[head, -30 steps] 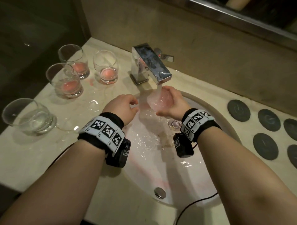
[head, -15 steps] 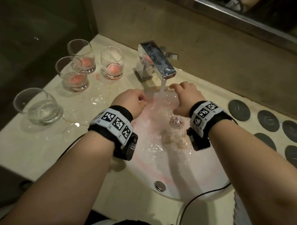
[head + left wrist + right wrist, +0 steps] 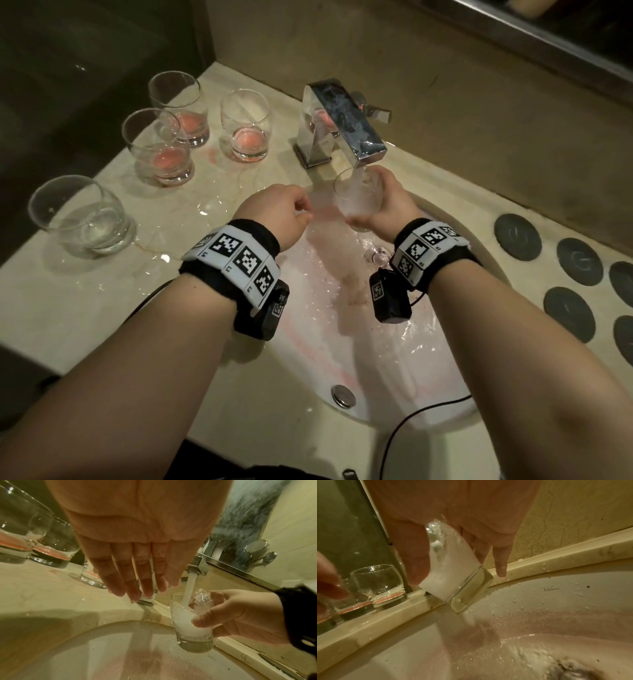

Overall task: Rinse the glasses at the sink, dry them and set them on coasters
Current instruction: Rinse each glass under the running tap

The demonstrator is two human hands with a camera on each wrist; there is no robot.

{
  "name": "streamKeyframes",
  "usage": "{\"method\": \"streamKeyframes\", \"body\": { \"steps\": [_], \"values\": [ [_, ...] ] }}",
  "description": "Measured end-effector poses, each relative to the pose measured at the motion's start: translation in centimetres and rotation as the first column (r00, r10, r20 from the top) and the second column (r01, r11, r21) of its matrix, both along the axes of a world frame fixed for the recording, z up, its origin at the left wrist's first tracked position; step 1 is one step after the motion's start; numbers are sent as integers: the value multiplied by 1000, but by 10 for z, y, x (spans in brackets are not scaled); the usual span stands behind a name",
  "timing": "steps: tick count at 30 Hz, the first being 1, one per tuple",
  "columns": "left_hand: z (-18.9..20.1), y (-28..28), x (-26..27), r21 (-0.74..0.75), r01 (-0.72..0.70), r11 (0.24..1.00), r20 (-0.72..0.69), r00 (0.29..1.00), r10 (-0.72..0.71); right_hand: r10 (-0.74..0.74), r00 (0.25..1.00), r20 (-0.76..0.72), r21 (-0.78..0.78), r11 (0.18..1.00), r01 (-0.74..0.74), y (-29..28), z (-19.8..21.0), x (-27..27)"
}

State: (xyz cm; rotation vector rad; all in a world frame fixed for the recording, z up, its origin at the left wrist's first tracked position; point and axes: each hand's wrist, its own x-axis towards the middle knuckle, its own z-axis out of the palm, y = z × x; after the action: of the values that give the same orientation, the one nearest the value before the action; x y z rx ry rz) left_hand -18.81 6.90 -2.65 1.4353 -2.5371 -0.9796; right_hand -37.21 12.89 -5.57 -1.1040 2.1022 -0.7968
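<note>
My right hand (image 3: 387, 205) grips a clear glass (image 3: 358, 198) upright under the chrome tap (image 3: 342, 126); the stream (image 3: 190, 586) foams white inside the glass (image 3: 192, 622). In the right wrist view, thumb and fingers wrap the frothing glass (image 3: 453, 574). My left hand (image 3: 277, 216) hovers empty over the sink's left rim, its fingers (image 3: 137, 582) straight and together. Three glasses with pink dregs (image 3: 250, 126) (image 3: 180, 106) (image 3: 157, 147) stand left of the tap. A glass of clear water (image 3: 82, 216) sits nearer on the left.
The white basin (image 3: 376, 359) is wet, with pink streaks and a drain (image 3: 376, 257). Several dark round coasters (image 3: 517, 236) lie on the marble counter at the right. Puddles spread over the left counter (image 3: 171, 260). A black cable (image 3: 411, 421) crosses the basin's near rim.
The right hand has turned the glass from tipped over the basin to upright under the stream, and it now fills with foaming water. The left hand stayed beside it, empty.
</note>
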Motion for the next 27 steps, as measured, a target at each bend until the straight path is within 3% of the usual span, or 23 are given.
{"method": "streamKeyframes", "body": {
  "steps": [10,14,16,18,21,23,25,27],
  "values": [
    [5,3,5,-14,4,1000,0,1000,-4,6,997,-81,-4,1000,-6,8,8,-7],
    [7,9,5,-25,24,999,20,1000,-24,77,987,-144,60,996,-69,17,15,-9],
    [8,12,2,-30,40,999,22,999,-39,158,955,-249,143,982,-125,23,20,-11],
    [9,14,-2,-32,47,998,15,999,-47,271,866,-420,245,953,-180,28,26,-11],
    [7,18,-9,-23,62,998,13,998,-61,465,583,-667,434,878,-204,34,30,-10],
    [5,21,-13,-17,68,998,22,997,-68,540,448,-712,511,837,-197,37,32,-13],
    [2,23,-14,-15,69,998,30,997,-68,567,384,-729,539,821,-189,38,34,-18],
    [1,24,-15,-16,65,998,37,997,-64,541,377,-751,519,838,-169,37,34,-24]
  ]
}}
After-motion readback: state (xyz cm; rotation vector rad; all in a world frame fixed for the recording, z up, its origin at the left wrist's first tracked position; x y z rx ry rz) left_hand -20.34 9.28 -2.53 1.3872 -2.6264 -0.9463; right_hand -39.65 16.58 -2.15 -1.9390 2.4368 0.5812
